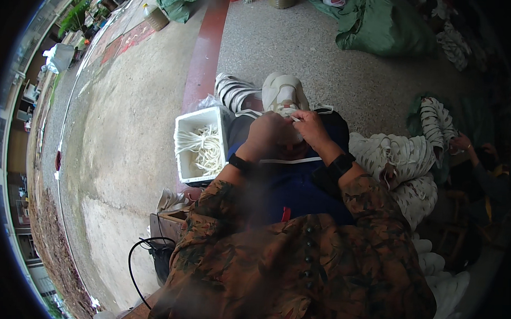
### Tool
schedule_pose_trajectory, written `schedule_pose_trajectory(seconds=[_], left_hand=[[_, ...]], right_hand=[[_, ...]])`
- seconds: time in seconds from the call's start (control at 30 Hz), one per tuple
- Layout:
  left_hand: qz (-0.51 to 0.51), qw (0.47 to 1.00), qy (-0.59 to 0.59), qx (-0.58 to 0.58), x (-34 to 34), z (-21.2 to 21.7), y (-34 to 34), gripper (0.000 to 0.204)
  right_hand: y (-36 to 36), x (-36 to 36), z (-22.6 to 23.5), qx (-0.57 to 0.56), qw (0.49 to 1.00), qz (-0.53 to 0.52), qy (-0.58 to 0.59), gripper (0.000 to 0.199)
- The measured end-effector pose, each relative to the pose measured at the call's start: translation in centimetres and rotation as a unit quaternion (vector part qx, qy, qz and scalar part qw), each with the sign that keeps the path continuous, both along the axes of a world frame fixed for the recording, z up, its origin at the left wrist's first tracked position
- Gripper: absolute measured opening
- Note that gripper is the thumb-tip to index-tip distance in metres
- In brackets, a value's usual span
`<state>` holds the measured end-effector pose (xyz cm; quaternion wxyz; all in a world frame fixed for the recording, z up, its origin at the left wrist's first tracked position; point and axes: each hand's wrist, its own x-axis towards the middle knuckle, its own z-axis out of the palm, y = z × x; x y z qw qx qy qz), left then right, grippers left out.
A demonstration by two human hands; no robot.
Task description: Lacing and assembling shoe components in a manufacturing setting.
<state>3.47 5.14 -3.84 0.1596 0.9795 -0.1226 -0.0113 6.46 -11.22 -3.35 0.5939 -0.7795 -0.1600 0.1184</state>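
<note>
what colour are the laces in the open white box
The laces are white to cream; the head view shows them.

A matt finish is shown by the twelve-o'clock shoe point(286, 92). The nine-o'clock box point(183, 169) is made of foam.

This looks like a makeshift shoe workshop, open to the outdoors: nested white shoes point(393, 155) pile up along the right side of the speckled floor point(262, 44), a white foam box point(225, 137) brims with white laces point(208, 152), a bulging green sack point(384, 29) slumps near the far edge, and green plants point(75, 17) show outside.
</note>
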Motion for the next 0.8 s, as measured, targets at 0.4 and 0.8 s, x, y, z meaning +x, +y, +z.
schedule_pose_trajectory(seconds=[0.4, 0.8], left_hand=[[-0.021, 0.991, -0.13, 0.011, -0.9, -0.7, 0.3, 0.013], [0.046, 0.98, -0.148, -0.127, 0.1, -3.8, 1.0, 0.016]], right_hand=[[0.6, -0.2, 0.6, -0.221, 0.97, -0.031, -0.099, 0.02], [1.8, -1.5, 2.8, -0.377, 0.891, 0.026, -0.25, 0.009]])
